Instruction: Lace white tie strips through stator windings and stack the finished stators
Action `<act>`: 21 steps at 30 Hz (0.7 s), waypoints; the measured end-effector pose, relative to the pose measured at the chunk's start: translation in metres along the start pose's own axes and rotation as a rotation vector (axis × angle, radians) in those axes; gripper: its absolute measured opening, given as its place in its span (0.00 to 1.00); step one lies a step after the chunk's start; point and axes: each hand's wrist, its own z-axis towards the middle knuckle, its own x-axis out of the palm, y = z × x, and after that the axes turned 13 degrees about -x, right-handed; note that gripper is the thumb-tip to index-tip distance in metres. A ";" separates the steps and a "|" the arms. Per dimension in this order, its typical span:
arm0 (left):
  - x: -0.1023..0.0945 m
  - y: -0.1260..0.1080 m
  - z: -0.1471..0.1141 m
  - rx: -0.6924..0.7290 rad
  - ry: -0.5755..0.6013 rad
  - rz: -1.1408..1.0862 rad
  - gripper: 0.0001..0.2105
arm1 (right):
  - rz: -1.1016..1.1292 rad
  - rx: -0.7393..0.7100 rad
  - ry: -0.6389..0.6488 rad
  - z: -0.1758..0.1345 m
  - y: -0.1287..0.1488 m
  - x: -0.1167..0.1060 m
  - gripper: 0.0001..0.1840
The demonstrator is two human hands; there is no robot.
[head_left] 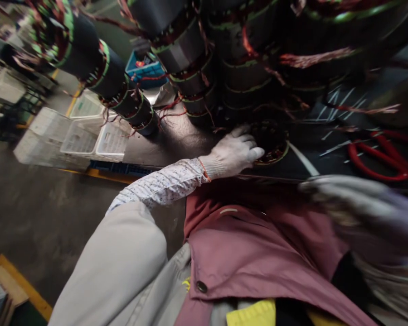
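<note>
Pink fabric of the person's apron (258, 244) fills the near foreground, fastened with a dark snap, with a pale grey trouser leg (122, 267) beside it. At the near right, the right hand (360, 203) shows only as a gloved blur just below the table edge, and whether it is spread or closed cannot be told. Just beyond the apron, the left hand (233, 151), in a white knit glove above a speckled sleeve, rests on the dark worktable (177, 140) with its fingers loosely curved and a little apart, their tips touching the rim of a wound stator (271, 144) that lies flat at the table's front edge; the hand is laid against it, not clamped round it. To the right on the same table lie red-handled scissors (381, 156). Farther back, stacks of dark stators (197, 59) with green insulation and copper leads lean across the table. Beyond, on the floor, sit white plastic crates (78, 136) and a blue crate (146, 68).
</note>
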 end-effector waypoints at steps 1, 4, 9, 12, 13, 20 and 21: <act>0.001 -0.004 0.001 0.000 -0.012 -0.016 0.18 | 0.019 -0.055 0.019 -0.003 0.009 0.005 0.11; 0.002 -0.020 0.002 -0.063 0.005 -0.096 0.22 | 0.043 -0.164 0.005 -0.015 0.032 0.018 0.23; -0.005 -0.044 0.004 -0.260 0.107 -0.118 0.15 | 0.033 -0.099 0.045 -0.043 0.044 0.015 0.24; -0.006 -0.044 0.005 -0.300 0.152 -0.172 0.15 | 0.065 -0.046 0.033 -0.053 0.038 0.016 0.21; -0.005 -0.042 0.006 -0.295 0.166 -0.195 0.15 | 0.082 -0.025 0.010 -0.054 0.036 0.018 0.21; -0.003 -0.028 0.005 -0.281 0.163 -0.224 0.19 | 0.121 0.042 -0.049 -0.046 0.029 0.033 0.18; -0.004 -0.027 0.006 -0.283 0.164 -0.216 0.19 | 0.121 0.035 -0.041 -0.046 0.029 0.032 0.18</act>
